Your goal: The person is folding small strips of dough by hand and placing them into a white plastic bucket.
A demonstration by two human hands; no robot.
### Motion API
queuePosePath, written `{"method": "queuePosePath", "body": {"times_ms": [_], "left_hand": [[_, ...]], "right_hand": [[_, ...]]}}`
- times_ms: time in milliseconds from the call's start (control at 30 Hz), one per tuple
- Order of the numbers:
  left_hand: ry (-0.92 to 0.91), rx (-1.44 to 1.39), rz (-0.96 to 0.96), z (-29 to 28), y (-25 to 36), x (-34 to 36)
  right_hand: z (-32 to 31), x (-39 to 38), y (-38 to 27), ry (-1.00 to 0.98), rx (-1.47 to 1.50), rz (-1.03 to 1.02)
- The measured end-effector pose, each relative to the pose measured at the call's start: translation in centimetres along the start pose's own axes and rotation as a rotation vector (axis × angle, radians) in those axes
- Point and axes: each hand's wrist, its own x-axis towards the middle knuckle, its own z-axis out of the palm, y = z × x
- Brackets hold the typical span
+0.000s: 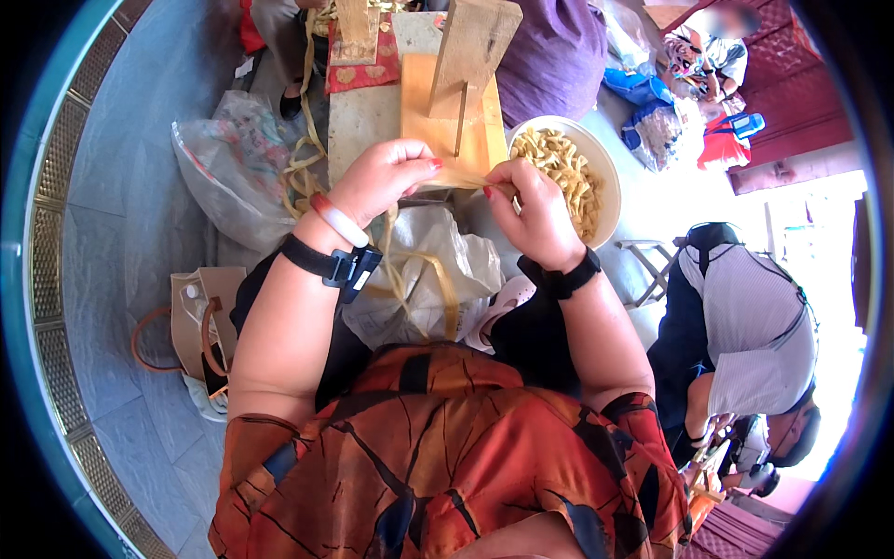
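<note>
A pale yellow, flat strip [461, 178] is stretched between my two hands, in front of a wooden stand. My left hand [384, 175] is closed, with the thumb and fingers pressed at the strip's left end. The other end is pinched by my right hand [535, 212]. Just beyond them, the stand has a flat base [419, 98], a tall upright board [477, 51] and a thin rod [461, 121]. Below my hands, more yellow strips [449, 303] trail over a whitish plastic sack [470, 256] at my lap.
Right of the stand, a white basin [612, 186] holds many knotted yellow pieces [563, 172]. A clear plastic bag [223, 168] and a beige handbag [196, 317] sit on the left floor. A person in purple [559, 61] is close ahead; another bends over at right [754, 317].
</note>
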Motion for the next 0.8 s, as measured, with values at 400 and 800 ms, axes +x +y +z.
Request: {"method": "queuePosePath", "body": {"times_ms": [400, 800], "left_hand": [[0.549, 0.713, 0.282, 0.5, -0.6, 3.8], [-0.347, -0.375, -0.100, 3.9, -2.4, -2.3]], "right_hand": [[0.0, 1.0, 9.0, 0.095, -0.345, 0.332], [0.0, -3.3, -1.4, 0.066, -0.376, -0.373]]}}
